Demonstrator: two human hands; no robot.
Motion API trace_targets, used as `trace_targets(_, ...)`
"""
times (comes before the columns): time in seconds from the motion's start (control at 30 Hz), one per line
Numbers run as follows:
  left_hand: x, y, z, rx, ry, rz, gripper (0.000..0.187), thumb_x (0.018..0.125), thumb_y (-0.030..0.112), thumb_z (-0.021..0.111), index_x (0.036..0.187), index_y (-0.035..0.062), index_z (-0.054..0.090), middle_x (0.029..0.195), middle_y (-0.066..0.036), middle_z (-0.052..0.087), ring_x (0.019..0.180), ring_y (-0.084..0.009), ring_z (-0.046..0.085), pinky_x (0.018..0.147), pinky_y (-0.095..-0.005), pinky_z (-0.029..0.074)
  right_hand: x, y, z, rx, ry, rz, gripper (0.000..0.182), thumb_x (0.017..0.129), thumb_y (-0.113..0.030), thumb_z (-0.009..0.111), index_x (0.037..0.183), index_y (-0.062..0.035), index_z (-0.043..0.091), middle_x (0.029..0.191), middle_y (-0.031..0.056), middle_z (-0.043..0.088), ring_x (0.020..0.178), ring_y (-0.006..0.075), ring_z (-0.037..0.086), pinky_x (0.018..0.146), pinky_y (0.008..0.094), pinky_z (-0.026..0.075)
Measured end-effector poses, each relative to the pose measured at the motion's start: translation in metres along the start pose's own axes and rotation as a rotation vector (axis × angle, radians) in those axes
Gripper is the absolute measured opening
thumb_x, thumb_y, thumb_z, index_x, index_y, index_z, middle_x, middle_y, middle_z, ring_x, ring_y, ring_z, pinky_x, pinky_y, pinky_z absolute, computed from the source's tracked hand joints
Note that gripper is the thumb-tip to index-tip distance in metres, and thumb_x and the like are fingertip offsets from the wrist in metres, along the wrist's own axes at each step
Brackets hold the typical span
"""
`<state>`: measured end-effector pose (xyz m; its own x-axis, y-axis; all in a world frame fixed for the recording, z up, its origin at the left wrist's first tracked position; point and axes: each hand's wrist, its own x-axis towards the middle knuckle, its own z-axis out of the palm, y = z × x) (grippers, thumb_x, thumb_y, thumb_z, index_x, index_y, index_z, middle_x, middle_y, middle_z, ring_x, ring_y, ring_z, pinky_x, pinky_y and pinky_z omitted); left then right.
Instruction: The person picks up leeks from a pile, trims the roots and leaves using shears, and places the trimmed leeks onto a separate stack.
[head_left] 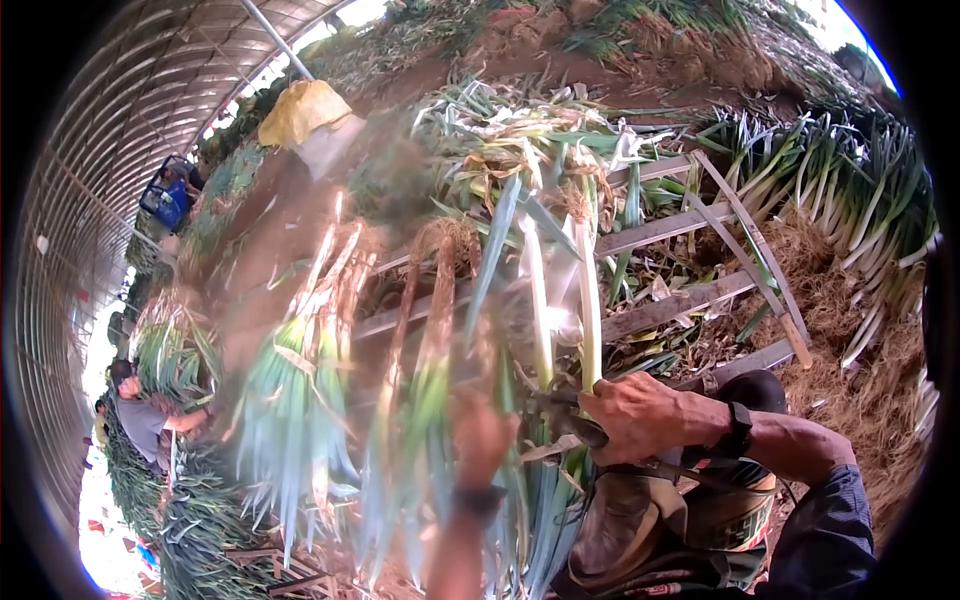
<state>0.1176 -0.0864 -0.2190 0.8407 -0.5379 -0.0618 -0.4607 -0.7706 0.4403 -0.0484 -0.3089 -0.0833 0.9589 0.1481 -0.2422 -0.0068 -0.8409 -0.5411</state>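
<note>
My right hand (640, 415), with a dark band at the wrist, closes its fingers round the base of a leek (589, 310) whose pale stem points away from me. Beside it stands a second pale leek stem (538, 310). A dark, rounded piece (583, 428) shows at the fingertips, partly covered. Smeared by motion, my left hand (482, 435) is over the green leaves left of the right hand. Its fingers do not show clearly. Leek bunches (300, 390) with brown outer leaves lie to its left, their green tops towards me.
Slats of a low rack (660, 310) cross beneath the leeks, with a wooden-ended bar (800, 345) at its right. Leeks with roots are heaped at right (850, 190). A yellow sack (305, 112) stands farther off. A person (145, 420) works at the left among leek piles.
</note>
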Motion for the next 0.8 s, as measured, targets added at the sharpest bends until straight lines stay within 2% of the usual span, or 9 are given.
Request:
trace_targets(0.1,0.015,0.018,-0.015,0.013,-0.219,-0.235,0.096,0.079,0.020,0.078,0.144,-0.0219,0.021,0.119,-0.031,0.064,0.100,-0.0437,0.068,0.090,-0.0497,0.053,0.001,0.002,0.005,0.026,-0.039,-0.010,0.055,0.072,-0.037,0.078,0.102,0.0047,0.060,0.085,0.0229,0.063,0.074,0.0409,0.067,0.065,0.0493,0.053)
trace_targets(0.3,0.049,-0.015,-0.008,-0.198,-0.445,-0.064,0.052,0.083,0.017,0.073,0.126,-0.0085,0.060,0.108,-0.025,0.070,0.089,-0.0374,0.071,0.083,-0.0463,0.056,-0.011,0.004,0.002,0.027,-0.081,-0.152,0.055,0.072,-0.038,0.080,0.103,0.0024,0.061,0.085,0.0221,0.064,0.079,0.0424,0.067,0.067,0.0490,0.053)
trace_targets(0.33,0.049,-0.003,-0.033,-0.354,-0.589,-0.199,0.034,0.086,0.017,0.070,0.115,-0.0012,0.068,0.114,-0.021,0.068,0.098,-0.0305,0.069,0.088,-0.0410,0.054,-0.013,-0.002,-0.005,0.052,-0.053,-0.173,0.054,0.072,-0.038,0.080,0.103,0.0024,0.061,0.085,0.0221,0.064,0.078,0.0423,0.067,0.066,0.0489,0.053)
trace_targets(0.43,0.036,-0.007,-0.045,-0.455,0.091,0.684,0.026,0.091,0.017,0.064,0.112,0.0018,0.069,0.114,-0.014,0.068,0.100,-0.0213,0.067,0.089,-0.0316,0.053,-0.010,0.001,-0.001,0.048,-0.024,-0.150,0.052,0.073,-0.037,0.080,0.103,0.0021,0.061,0.084,0.0215,0.064,0.075,0.0416,0.067,0.064,0.0485,0.053)
trace_targets(0.47,0.041,0.014,-0.062,-0.574,0.060,0.618,0.024,0.098,0.018,0.057,0.114,0.0048,0.070,0.110,-0.009,0.069,0.100,-0.0150,0.064,0.087,-0.0292,0.051,-0.008,0.002,0.002,0.032,-0.025,-0.130,0.052,0.073,-0.036,0.080,0.102,0.0019,0.061,0.084,0.0212,0.064,0.074,0.0413,0.067,0.064,0.0484,0.053)
trace_targets(0.57,0.067,0.102,-0.126,-1.264,-0.188,-0.006,0.032,0.103,0.031,0.055,0.117,0.0050,0.069,0.113,-0.009,0.067,0.105,-0.0156,0.060,0.079,-0.0287,0.049,-0.004,-0.004,-0.003,0.084,0.061,-0.184,0.050,0.075,-0.035,0.078,0.103,0.0016,0.061,0.082,0.0192,0.064,0.069,0.0379,0.067,0.061,0.0480,0.053)
trace_targets(0.63,0.081,0.133,-0.158,-1.446,-0.092,0.140,0.044,0.102,0.039,0.057,0.129,0.0056,0.063,0.124,-0.010,0.065,0.113,-0.0190,0.059,0.088,-0.0341,0.051,0.006,-0.008,-0.004,0.121,0.080,-0.096,0.049,0.075,-0.035,0.077,0.103,0.0016,0.061,0.080,0.0178,0.063,0.066,0.0352,0.066,0.060,0.0476,0.054)
trace_targets(0.73,0.141,0.122,-0.161,-1.736,-0.088,0.860,0.061,0.099,0.043,0.063,0.144,0.0049,0.051,0.141,-0.012,0.058,0.129,-0.0264,0.057,0.111,-0.0510,0.047,0.023,-0.006,-0.007,0.017,0.148,-0.009,0.048,0.076,-0.035,0.077,0.104,0.0019,0.062,0.080,0.0174,0.064,0.063,0.0327,0.066,0.058,0.0468,0.054)
trace_targets(0.8,0.127,0.129,-0.184,-1.594,0.064,0.567,0.060,0.098,0.041,0.065,0.144,0.0036,0.052,0.140,-0.014,0.058,0.125,-0.0265,0.059,0.108,-0.0497,0.048,0.021,-0.006,-0.012,0.049,0.142,-0.007,0.048,0.077,-0.036,0.076,0.103,0.0027,0.062,0.083,0.0190,0.066,0.066,0.0346,0.067,0.060,0.0466,0.055)
